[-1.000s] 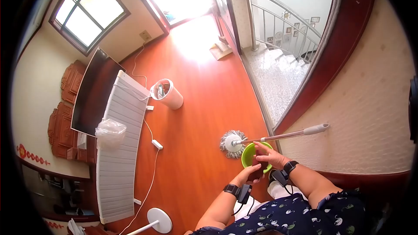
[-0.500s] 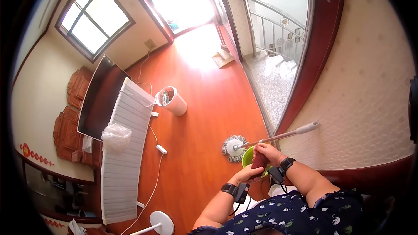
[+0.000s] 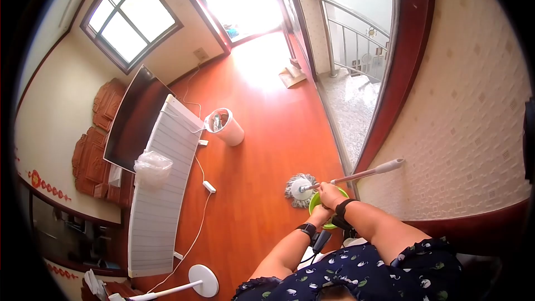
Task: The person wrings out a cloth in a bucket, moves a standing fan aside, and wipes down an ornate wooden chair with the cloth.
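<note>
Reaching down with both arms point(image 3: 378, 220) nearly straight, left hand point(image 3: 320, 215) and right hand point(image 3: 331, 196) bunched together over the green bucket point(image 3: 315, 200) by the mop head point(image 3: 301, 190). Honestly can't tell from where I'm standing whether either grip is clamped on anything.

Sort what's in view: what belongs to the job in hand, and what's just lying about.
Likely the job:
- left hand and right hand, contents hidden
- green bucket beneath them
- perhaps the mop beside it

Just lying about:
- waste bin
- plastic bag
- power strip
</note>
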Tool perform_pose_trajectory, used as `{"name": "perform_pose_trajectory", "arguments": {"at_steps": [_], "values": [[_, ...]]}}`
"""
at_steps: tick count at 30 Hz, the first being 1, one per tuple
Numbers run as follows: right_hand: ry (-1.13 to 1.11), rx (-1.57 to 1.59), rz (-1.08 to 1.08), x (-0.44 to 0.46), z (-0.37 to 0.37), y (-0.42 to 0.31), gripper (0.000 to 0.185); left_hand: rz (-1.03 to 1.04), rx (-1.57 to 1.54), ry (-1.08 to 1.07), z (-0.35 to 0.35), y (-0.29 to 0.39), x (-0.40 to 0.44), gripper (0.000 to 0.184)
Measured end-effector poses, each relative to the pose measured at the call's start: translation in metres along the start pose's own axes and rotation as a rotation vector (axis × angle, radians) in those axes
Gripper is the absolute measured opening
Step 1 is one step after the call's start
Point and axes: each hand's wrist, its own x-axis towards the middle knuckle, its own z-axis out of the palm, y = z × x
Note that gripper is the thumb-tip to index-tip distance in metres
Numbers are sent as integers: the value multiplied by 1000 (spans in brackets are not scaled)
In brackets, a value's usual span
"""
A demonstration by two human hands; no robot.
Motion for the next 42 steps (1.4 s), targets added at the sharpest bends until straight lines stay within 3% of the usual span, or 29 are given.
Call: {"name": "perform_pose_trajectory", "arguments": {"at_steps": [4,6,15,22,24,31,35,39,41,42], "values": [[-47,-102,72,2,0,-6,28,-186,271,34,-1,-22,26,34],[-58,-121,83,2,0,-8,28,185,579,145,-2,-42,40,33],[5,-120,17,-8,2,-13,27,29,499,140,-6,-22,17,42],[-9,-129,6,-11,-4,-20,26,70,508,138,-8,-18,14,45],[-16,-135,16,-10,-5,-23,27,34,546,192,-9,-18,14,53],[-24,-122,-4,-4,2,-11,27,25,574,197,-7,-13,11,51],[57,-125,-120,7,9,6,26,72,573,157,-9,5,0,52],[57,-92,-272,16,15,10,23,114,435,205,-19,-35,17,63],[53,186,-365,6,5,-7,29,112,691,320,-20,-53,23,69],[-186,365,-193,24,22,12,41,119,410,223,-27,-55,17,68]]}}
